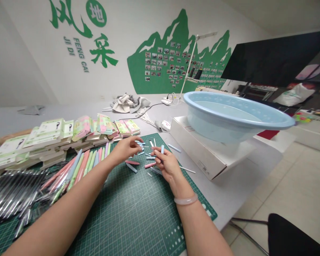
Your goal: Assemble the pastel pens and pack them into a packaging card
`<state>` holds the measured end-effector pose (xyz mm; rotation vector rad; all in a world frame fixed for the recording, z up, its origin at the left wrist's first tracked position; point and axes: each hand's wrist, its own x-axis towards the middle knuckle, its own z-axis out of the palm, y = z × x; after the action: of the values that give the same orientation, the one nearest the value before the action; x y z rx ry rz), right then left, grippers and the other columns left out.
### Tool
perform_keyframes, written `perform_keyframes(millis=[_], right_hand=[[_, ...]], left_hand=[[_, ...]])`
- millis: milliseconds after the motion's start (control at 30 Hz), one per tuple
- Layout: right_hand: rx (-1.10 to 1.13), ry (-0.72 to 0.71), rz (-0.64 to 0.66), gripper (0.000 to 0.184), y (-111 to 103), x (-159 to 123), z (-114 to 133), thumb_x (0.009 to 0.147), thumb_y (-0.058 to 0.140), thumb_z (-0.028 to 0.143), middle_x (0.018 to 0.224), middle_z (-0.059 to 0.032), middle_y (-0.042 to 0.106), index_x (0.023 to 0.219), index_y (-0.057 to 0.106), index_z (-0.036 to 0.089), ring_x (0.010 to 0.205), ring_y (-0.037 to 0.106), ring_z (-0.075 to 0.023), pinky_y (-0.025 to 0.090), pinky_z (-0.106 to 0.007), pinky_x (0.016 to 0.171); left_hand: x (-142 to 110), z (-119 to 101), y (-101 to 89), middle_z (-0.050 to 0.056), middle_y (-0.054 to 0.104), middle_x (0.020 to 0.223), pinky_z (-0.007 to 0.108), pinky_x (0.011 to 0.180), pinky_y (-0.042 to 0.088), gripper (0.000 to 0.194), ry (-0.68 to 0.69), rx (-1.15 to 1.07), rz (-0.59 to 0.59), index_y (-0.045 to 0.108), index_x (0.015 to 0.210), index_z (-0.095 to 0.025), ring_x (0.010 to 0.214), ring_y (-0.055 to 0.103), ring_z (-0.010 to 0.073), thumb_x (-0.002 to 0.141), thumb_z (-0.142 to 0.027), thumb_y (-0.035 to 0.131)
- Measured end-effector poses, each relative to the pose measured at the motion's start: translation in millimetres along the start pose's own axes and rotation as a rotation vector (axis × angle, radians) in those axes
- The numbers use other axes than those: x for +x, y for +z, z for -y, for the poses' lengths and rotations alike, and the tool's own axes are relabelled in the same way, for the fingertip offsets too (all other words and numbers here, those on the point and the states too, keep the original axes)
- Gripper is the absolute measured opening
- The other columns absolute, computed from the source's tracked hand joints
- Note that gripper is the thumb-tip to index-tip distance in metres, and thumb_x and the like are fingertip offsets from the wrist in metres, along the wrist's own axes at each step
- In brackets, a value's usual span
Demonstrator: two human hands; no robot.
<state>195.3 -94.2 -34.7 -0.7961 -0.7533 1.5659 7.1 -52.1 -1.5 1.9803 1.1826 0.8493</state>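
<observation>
My right hand (167, 164) is closed around a light blue pen part (162, 149), whose end sticks up past the fingers. To its left, my left hand (126, 147) reaches over loose blue pen pieces (141, 153), its fingers bent and apart; whether a fingertip touches one is unclear. Under both hands lies a green cutting mat (128, 213) with a white grid. Near the hands, a pink pen piece (132, 162), a blue piece (131, 168) and another pink piece (149, 165) lie on it. A white stick (187, 169) lies at the mat's right edge.
On the left are pastel pen barrels (77, 167), many dark clear-bodied pens (13, 193) and piled cartons (48, 131). A blue basin (210, 124) stands on a white box (194, 149) at right. Grey cloths (129, 103) and a cable lie behind; a black chair (290, 234) is lower right.
</observation>
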Motion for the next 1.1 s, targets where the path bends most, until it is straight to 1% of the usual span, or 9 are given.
perform_keyframes(millis=[67,133,233,300,500,667,833,933,1100], right_hand=[[0.021,0.024,0.036,0.027,2,-1,-3,0.062,0.076,0.023,0.07,-0.0037,0.064,0.085,0.067,0.012,0.041,0.034,-0.0008,0.016,-0.011,0.033],[0.035,0.033,0.062,0.024,4,-2,-6,0.064,0.076,0.022,0.072,-0.0046,0.065,0.083,0.067,0.012,0.041,0.034,-0.0008,0.017,-0.011,0.033],[0.058,0.054,0.084,0.023,5,-3,-9,0.065,0.076,0.022,0.075,-0.0059,0.067,0.084,0.067,0.012,0.042,0.035,-0.0011,0.019,-0.01,0.033],[0.073,0.07,0.095,0.023,7,-4,-10,0.065,0.076,0.021,0.076,-0.0064,0.067,0.084,0.066,0.012,0.042,0.036,-0.0012,0.02,-0.01,0.032],[0.112,0.07,0.123,0.022,9,-5,-12,0.067,0.075,0.021,0.078,-0.0051,0.067,0.087,0.066,0.013,0.04,0.034,-0.0001,0.024,-0.009,0.033],[0.105,0.076,0.139,0.022,10,-6,-11,0.068,0.074,0.022,0.077,-0.0043,0.066,0.087,0.066,0.013,0.04,0.034,-0.0005,0.027,-0.01,0.033],[0.091,0.054,0.103,0.022,13,-7,-12,0.067,0.075,0.025,0.072,-0.0014,0.065,0.083,0.064,0.013,0.038,0.031,-0.0004,0.033,-0.012,0.036],[0.081,0.023,0.083,0.024,15,-8,-14,0.067,0.076,0.028,0.07,-0.0009,0.064,0.08,0.062,0.014,0.038,0.032,-0.0006,0.035,-0.013,0.037],[0.125,-0.008,0.112,0.024,18,-9,-17,0.068,0.075,0.027,0.064,0.0021,0.06,0.076,0.057,0.014,0.037,0.029,0.0001,0.03,-0.011,0.036]], left_hand=[[-6,-13,2.8,0.004,0.069,0.08,0.025,0.056,0.047,0.035,0.004,-0.249,-0.058,0.062,0.107,-0.018,0.065,0.061,0.0157,0.075,-0.032,0.06],[-12,-22,9.6,0.007,0.07,0.083,0.024,0.055,0.047,0.032,0.015,-0.39,-0.149,0.064,0.103,-0.017,0.068,0.062,0.0163,0.075,-0.034,0.062],[-18,-27,22.2,0.006,0.071,0.084,0.023,0.054,0.049,0.028,-0.003,-0.452,-0.279,0.064,0.096,-0.018,0.069,0.063,0.0167,0.074,-0.034,0.064],[-21,-28,28.3,0.005,0.071,0.087,0.022,0.05,0.049,0.027,-0.048,-0.439,-0.317,0.065,0.095,-0.02,0.068,0.062,0.0162,0.073,-0.036,0.065],[-26,-28,30.3,0.005,0.07,0.092,0.019,0.038,0.047,0.033,-0.146,-0.361,-0.278,0.065,0.099,-0.023,0.067,0.06,0.016,0.073,-0.043,0.064],[-26,-27,29.1,0.005,0.07,0.088,0.02,0.039,0.049,0.035,-0.137,-0.355,-0.282,0.066,0.099,-0.022,0.065,0.061,0.0162,0.072,-0.044,0.065],[-30,-26,32.0,0.006,0.07,0.096,0.021,0.043,0.051,0.034,-0.093,-0.284,-0.253,0.068,0.099,-0.022,0.075,0.065,0.0196,0.073,-0.043,0.064],[-33,-24,33.9,0.006,0.07,0.094,0.023,0.046,0.052,0.033,-0.087,-0.257,-0.245,0.07,0.097,-0.021,0.07,0.064,0.0179,0.075,-0.045,0.061],[-35,-16,37.3,0.005,0.07,0.087,0.023,0.049,0.051,0.033,-0.122,-0.427,-0.264,0.069,0.096,-0.02,0.066,0.063,0.0162,0.072,-0.042,0.066]])
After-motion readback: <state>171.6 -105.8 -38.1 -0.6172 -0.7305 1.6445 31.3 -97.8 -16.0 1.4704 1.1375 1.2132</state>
